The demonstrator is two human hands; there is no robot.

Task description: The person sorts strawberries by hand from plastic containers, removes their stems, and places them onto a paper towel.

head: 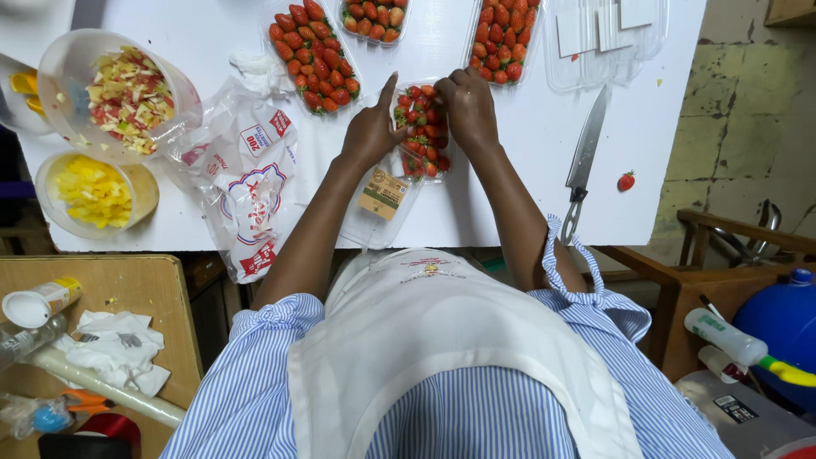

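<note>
Head view: one strawberry punnet (422, 136) is grasped by the left hand (371, 129) and right hand (468, 104); three more punnets (314, 53), one knife (586, 153) are seen.

Blue-and-white striped short-sleeved shirt with ruffled cuffs under a white apron with a small chest emblem

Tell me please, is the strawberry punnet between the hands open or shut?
Open: the punnet has its clear lid folded back toward the person, berries exposed.
</note>
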